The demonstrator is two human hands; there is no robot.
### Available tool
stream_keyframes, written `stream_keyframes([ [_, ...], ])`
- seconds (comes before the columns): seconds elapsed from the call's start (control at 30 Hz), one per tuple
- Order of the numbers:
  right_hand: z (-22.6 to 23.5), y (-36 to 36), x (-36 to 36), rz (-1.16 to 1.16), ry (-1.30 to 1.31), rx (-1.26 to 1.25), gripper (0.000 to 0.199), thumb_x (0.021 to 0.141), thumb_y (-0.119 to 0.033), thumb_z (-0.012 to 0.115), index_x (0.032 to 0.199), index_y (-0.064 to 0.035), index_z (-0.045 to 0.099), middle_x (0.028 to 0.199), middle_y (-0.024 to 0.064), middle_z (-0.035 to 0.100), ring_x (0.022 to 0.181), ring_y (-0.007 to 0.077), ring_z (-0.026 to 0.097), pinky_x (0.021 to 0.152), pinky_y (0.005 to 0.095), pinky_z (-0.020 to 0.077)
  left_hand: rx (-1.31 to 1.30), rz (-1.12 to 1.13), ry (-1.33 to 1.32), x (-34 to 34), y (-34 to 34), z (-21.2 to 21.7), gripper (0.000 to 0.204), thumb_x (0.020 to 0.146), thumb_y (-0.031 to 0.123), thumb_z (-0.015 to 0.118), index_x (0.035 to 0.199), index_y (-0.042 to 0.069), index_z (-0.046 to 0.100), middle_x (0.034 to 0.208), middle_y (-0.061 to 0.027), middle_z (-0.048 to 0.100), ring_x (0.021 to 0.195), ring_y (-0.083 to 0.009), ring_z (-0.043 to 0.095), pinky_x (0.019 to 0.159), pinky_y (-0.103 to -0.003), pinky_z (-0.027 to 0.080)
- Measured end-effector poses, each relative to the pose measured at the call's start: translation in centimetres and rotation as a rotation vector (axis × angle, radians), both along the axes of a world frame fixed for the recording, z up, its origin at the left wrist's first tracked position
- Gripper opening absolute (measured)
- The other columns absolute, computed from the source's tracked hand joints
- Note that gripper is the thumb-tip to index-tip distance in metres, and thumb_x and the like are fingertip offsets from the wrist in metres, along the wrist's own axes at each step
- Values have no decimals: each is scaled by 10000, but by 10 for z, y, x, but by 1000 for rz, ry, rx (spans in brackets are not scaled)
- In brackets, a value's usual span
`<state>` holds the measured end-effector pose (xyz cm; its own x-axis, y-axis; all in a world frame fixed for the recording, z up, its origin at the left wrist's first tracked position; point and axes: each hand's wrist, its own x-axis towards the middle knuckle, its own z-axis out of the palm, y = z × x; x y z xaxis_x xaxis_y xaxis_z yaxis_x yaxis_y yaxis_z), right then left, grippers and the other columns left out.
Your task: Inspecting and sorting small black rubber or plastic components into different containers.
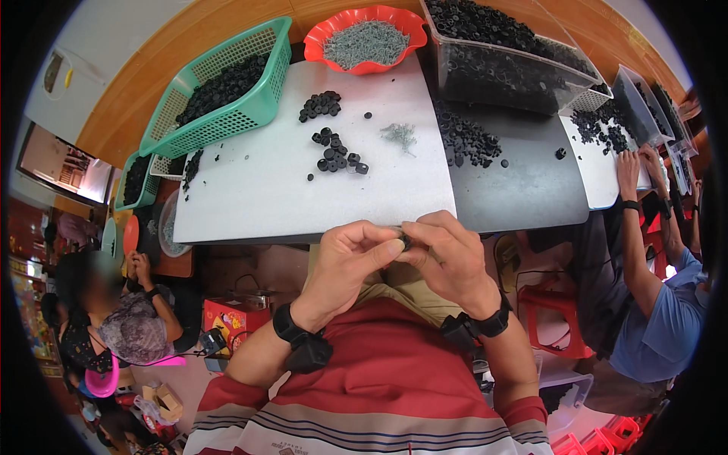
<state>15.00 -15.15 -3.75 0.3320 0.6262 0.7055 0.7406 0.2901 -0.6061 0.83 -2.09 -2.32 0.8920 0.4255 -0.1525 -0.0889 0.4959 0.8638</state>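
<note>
My left hand [355, 256] and my right hand [449, 256] meet in front of the board's near edge. Thumbs and fingers of both pinch one small black plastic part [405, 243], mostly hidden by the fingertips. Beyond them on the white board [250, 189] lie two loose groups of small black round parts, a farther cluster [320, 106] and a nearer cluster [334, 155]. To their right is a little pile of thin silver pins or screws [399, 139]; which kind I cannot tell.
A green basket [262, 110] of black parts stands far left, a red wavy bowl [312, 49] of silver pieces at the back. A clear bin [508, 83] and scattered black parts [466, 140] lie right. People work on both sides; a red stool [553, 322] stands lower right.
</note>
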Motion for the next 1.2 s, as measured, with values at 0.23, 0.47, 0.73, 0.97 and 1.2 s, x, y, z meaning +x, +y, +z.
stream_keyframes([
  [0.23, 13, -5, -2, 113, 14, -230, 401, 777, -60, 811, 1158, -63, 684, 959, 74, 607, 734, 266, 663, 612, 363, 559, -44, -25, 43, -9, 3, 4, 178, 937, 8, 719, 1085, 0, 621, 1034, -78, 703, 902, -108, 671, 820, -237, 548],
  [0.47, 15, -7, -8, 162, 8, -289, 322, 786, -63, 804, 1086, -48, 686, 950, 82, 602, 723, 282, 654, 602, 376, 536, -84, -82, 45, -16, 2, 2, 203, 933, -14, 715, 1090, 13, 590, 1041, -78, 698, 941, -121, 676, 848, -252, 556],
  [0.73, 14, -4, -15, 133, -39, -234, 267, 795, -89, 806, 1030, -44, 688, 907, 70, 618, 702, 263, 647, 572, 358, 518, -49, -76, 66, -23, 1, 5, 204, 920, -18, 719, 1084, 25, 604, 1020, -41, 677, 901, -84, 644, 809, -227, 524],
  [0.97, 10, -6, -23, 134, -55, -264, 237, 802, -116, 805, 1006, -68, 694, 903, 52, 626, 698, 250, 652, 555, 358, 515, -20, -67, 39, -35, -3, -6, 199, 953, 27, 712, 1109, 16, 589, 1056, -60, 677, 951, -109, 663, 852, -255, 550],
  [1.2, 18, -4, -30, 132, -102, -280, 286, 748, -104, 857, 993, -55, 718, 860, 67, 656, 668, 232, 653, 568, 329, 521, -8, -44, 32, -44, -5, -1, 202, 943, 47, 728, 1104, 43, 605, 1032, -22, 646, 935, -85, 638, 820, -229, 524],
])
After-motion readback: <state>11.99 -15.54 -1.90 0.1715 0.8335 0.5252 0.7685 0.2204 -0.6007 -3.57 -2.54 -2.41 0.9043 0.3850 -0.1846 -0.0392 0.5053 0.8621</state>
